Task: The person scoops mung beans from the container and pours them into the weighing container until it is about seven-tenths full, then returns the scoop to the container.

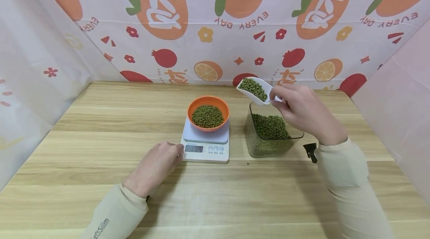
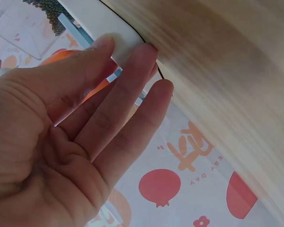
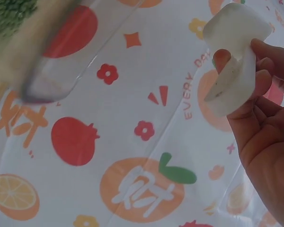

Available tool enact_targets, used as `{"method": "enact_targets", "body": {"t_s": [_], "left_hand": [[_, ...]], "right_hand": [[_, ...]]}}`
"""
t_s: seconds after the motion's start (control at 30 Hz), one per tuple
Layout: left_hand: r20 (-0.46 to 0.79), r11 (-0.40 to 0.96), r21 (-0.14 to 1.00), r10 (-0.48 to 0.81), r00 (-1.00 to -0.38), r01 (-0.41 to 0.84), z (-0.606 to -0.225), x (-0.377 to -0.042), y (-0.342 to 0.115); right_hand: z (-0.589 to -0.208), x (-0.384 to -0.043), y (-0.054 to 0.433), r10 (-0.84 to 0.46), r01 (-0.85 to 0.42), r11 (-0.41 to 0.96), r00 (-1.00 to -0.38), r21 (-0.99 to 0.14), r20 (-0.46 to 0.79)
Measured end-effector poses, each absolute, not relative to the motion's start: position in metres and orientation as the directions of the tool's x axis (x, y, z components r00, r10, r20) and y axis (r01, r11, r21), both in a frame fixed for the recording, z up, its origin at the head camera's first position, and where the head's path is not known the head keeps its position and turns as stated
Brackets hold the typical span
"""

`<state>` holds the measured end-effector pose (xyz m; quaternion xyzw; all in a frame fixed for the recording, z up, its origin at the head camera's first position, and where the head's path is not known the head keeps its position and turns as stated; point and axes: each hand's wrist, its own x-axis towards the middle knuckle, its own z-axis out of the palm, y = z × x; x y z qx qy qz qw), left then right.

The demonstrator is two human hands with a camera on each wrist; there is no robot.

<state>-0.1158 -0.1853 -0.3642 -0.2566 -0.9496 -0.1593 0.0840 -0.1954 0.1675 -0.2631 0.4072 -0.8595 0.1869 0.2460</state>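
Observation:
My right hand (image 1: 299, 108) grips a white plastic scoop (image 1: 263, 101) by its handle, above the back of a clear container (image 1: 248, 134). Green mung beans (image 1: 252, 87) fill the scoop. More mung beans (image 1: 271, 127) lie in the container. In the right wrist view, fingers and thumb close round the scoop (image 3: 236, 85). Left of the container, an orange bowl (image 1: 209, 101) with mung beans (image 1: 207, 116) stands on a white kitchen scale (image 1: 205, 157), its digital display lit with digits. The fingertips of my left hand (image 1: 156, 164) touch the scale's front left edge, fingers loosely extended.
A wooden table (image 1: 100, 149) carries everything. Behind it hangs a fruit-printed cloth (image 1: 242, 48), with pale cloth (image 1: 30, 71) on the left too. One loose bean (image 1: 248, 163) lies in front of the container. A black piece (image 1: 311, 152) sticks out by my right cuff.

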Motion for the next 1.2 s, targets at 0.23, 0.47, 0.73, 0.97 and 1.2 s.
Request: {"method": "enact_targets", "body": {"t_s": [0.23, 0.47, 0.73, 0.97, 1.2], "left_hand": [[0.242, 0.820, 0.252, 0.461, -0.854, 0.514, -0.365, -0.116, -0.186], [0.240, 0.822, 0.248, 0.460, -0.855, 0.512, -0.365, -0.116, -0.186], [0.237, 0.821, 0.249, 0.462, -0.855, 0.513, -0.365, -0.116, -0.186], [0.238, 0.822, 0.252, 0.460, -0.856, 0.511, -0.364, -0.117, -0.185], [0.235, 0.824, 0.243, 0.462, -0.855, 0.512, -0.364, -0.116, -0.185]], "right_hand": [[-0.258, -0.201, 0.153, -0.640, -0.810, 0.574, -0.537, -0.124, 0.550], [-0.256, -0.207, 0.139, -0.671, -0.813, 0.563, -0.556, -0.151, 0.491], [-0.253, -0.212, 0.124, -0.705, -0.812, 0.560, -0.571, -0.164, 0.422], [-0.251, -0.216, 0.110, -0.742, -0.806, 0.573, -0.588, -0.149, 0.322], [-0.251, -0.218, 0.099, -0.771, -0.802, 0.582, -0.597, -0.134, 0.223]]}}
